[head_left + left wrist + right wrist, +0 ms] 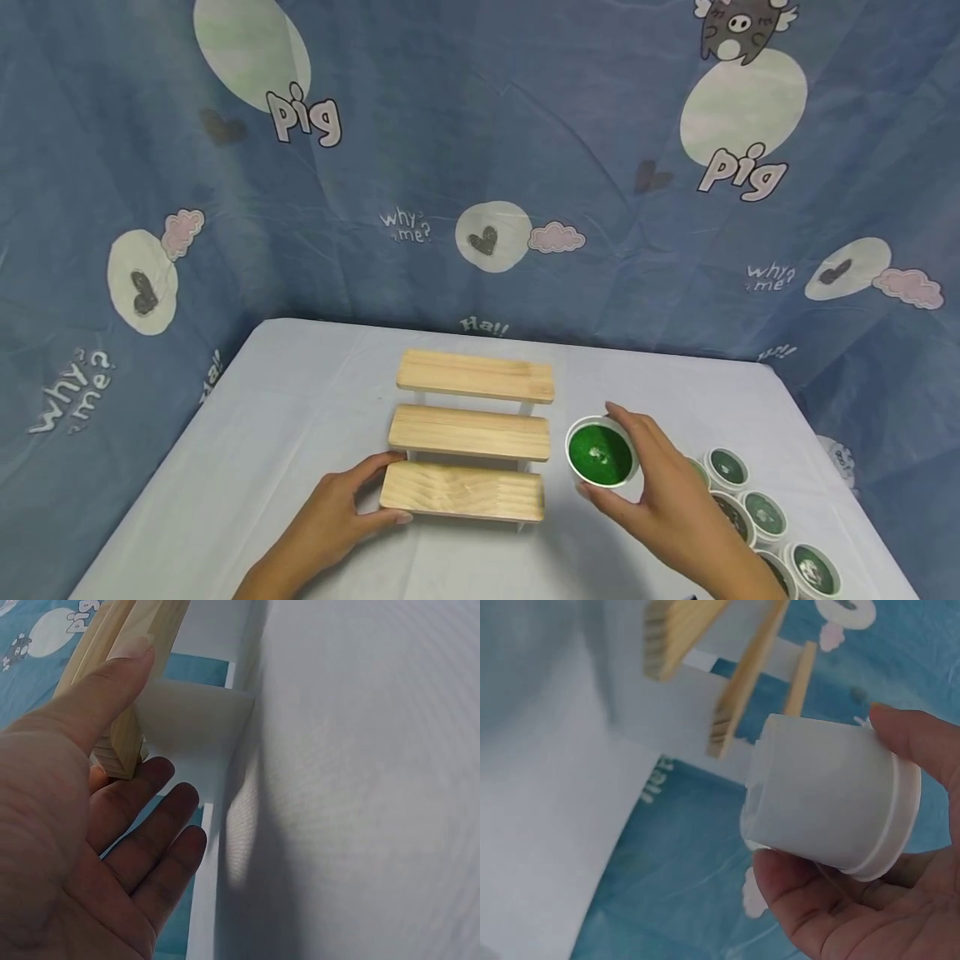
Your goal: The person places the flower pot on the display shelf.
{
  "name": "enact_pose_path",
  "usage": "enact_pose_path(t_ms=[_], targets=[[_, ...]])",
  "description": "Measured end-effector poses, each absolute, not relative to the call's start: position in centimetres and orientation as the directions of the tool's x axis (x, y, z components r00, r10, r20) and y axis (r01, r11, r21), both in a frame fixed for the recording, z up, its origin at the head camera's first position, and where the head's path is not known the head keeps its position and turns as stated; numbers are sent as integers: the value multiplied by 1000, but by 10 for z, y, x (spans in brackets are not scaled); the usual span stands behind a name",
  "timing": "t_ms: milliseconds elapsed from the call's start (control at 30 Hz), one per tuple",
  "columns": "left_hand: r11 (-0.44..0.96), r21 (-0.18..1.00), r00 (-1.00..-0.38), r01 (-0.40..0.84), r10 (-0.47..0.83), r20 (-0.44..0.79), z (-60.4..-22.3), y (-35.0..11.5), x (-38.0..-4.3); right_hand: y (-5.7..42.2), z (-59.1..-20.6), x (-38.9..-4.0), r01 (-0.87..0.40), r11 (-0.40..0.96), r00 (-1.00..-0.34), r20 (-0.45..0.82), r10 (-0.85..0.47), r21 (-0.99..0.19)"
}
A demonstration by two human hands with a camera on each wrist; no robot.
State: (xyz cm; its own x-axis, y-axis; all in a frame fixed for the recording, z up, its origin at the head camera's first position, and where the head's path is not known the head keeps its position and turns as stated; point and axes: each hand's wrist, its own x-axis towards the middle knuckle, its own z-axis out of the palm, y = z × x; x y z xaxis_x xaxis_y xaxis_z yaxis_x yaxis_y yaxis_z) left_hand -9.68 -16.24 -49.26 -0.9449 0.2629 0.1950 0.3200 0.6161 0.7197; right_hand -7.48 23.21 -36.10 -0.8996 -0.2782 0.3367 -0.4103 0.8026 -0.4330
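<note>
A three-step wooden shelf [462, 492] with pale planks on white supports stands on the table in the head view. My left hand [330, 512] pinches the left end of its lowest plank between thumb and forefinger. In the left wrist view the thumb [112, 690] lies along the plank's edge while the other fingers [169, 859] extend beneath, loosely bent. To the right of the shelf, my right hand [667, 492] grips a small white cup [600, 454], green inside with a pale spot. From the right wrist view, the cup's plain side [825, 795] shows between thumb and fingers.
Several similar white cups with green insides [765, 512] stand at the right of the table, partly behind the right forearm. A white cloth covers the table [315, 417]. Behind hangs a blue printed curtain [375, 275].
</note>
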Motion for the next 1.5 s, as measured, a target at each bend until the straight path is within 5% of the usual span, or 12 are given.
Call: enact_pose_path(t_ms=[567,1500], targets=[[615,693,-925,376,286,249,-493,-164,-96,194,-335,-137,-548,625,-836,380,-395,-556],[607,725,-942,326,273,194,-493,-164,-96,105,-349,-193,-540,480,-831,347,-435,-691]])
